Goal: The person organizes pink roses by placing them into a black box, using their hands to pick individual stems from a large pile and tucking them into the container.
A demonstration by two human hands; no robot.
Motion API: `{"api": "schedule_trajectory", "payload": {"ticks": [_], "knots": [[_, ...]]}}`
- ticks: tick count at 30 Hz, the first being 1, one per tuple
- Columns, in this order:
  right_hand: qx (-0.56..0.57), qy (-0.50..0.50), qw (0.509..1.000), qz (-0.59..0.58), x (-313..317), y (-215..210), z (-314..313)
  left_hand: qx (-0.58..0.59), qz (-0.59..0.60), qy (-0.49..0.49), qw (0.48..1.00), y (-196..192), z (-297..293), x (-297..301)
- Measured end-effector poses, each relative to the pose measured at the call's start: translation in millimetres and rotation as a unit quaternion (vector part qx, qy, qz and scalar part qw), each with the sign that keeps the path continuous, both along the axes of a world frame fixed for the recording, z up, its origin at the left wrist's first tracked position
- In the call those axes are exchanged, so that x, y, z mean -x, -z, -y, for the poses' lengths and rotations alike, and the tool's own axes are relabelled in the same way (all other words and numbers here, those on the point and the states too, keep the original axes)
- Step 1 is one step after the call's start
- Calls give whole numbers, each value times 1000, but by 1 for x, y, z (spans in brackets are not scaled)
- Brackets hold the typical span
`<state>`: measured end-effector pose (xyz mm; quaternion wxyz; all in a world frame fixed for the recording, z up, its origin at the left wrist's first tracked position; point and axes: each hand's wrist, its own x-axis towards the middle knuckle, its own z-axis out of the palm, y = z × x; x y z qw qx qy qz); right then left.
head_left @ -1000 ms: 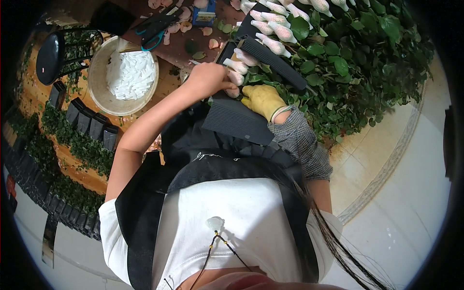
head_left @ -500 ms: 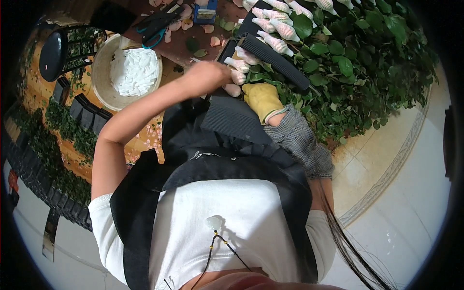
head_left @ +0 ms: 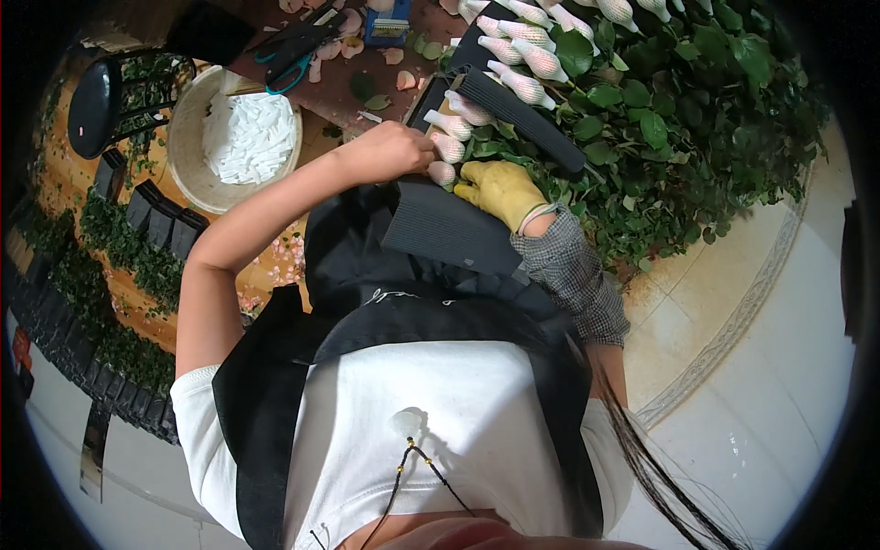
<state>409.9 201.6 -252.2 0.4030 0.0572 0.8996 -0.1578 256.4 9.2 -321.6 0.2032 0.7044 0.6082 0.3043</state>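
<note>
My bare left hand is closed, its fingertips pinched against the near end of a row of pink rosebuds in white foam net sleeves. The lowest netted rose lies between my two hands. My right hand, in a yellow glove, is curled at the stem side of that rose; the stem is hidden under the glove. One dark corrugated sheet lies on my lap below the buds. Another dark corrugated strip crosses the stems above the glove.
More netted roses lie beyond the strip, with leafy stems filling the right. A round tub of white net sleeves stands at left near a black stool. Scissors and a blue tool lie on the petal-strewn table.
My left hand has drawn slightly down along the buds. The gloved right hand has turned a little and its thumb now shows apart beside the lowest rose.
</note>
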Motion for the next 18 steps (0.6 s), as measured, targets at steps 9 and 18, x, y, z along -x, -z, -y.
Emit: {"api": "schedule_trajectory", "payload": {"ticks": [9, 18], "knots": [[-62, -45, 996, 42, 7, 14, 9, 108, 261, 53, 958, -17, 0, 33], [95, 127, 979, -128, -7, -24, -6, 203, 352, -315, 858, -45, 56, 65]]}}
